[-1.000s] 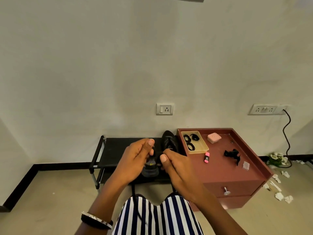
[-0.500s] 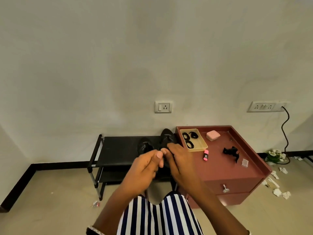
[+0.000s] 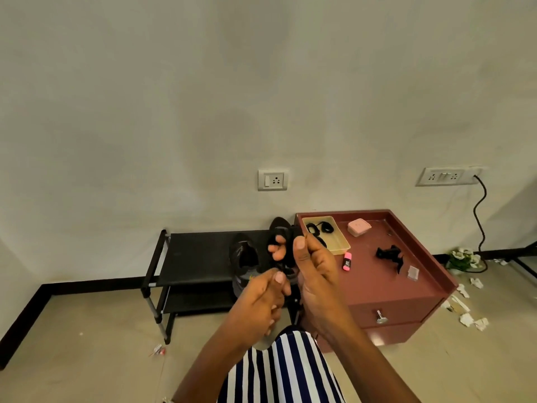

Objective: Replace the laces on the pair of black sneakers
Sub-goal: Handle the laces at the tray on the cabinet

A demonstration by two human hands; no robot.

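Pale matt wall [image 3: 174, 97] fills most of the view, above a smooth beige floor [image 3: 87, 330]. Against it stands a low black shoe rack [image 3: 197, 251] of metal tubes and taut fabric shelves. One black sneaker [image 3: 243, 257] sits at the rack's right end, and its mate [image 3: 278, 223] is just beside it, partly hidden behind my fingers. Next to the rack is a maroon cabinet. Its rimmed worktop [image 3: 377, 286] carries a tan rectangular plastic tray [image 3: 337, 242] of coiled black spare laces [image 3: 327, 228], a rounded pink box [image 3: 359, 227], a stubby pink marker [image 3: 347, 260] and a black clip-like thing [image 3: 389, 254].

My right grip [image 3: 315, 266] is closed round a bunched black fabric shoelace [image 3: 287, 251]. The thumb stands upright against it and the fingertips [image 3: 276, 248] curl out from the far side. My left grip [image 3: 261, 301], lower and nearer me, is narrow, with the thumb pressed to the forefinger, pinching a strand of that shoelace. The shoelace also hangs down between my wrists.

Half a second ago both grips met fingertip to fingertip in front of the sneakers. Now they have parted: the right has risen and the left has dropped.
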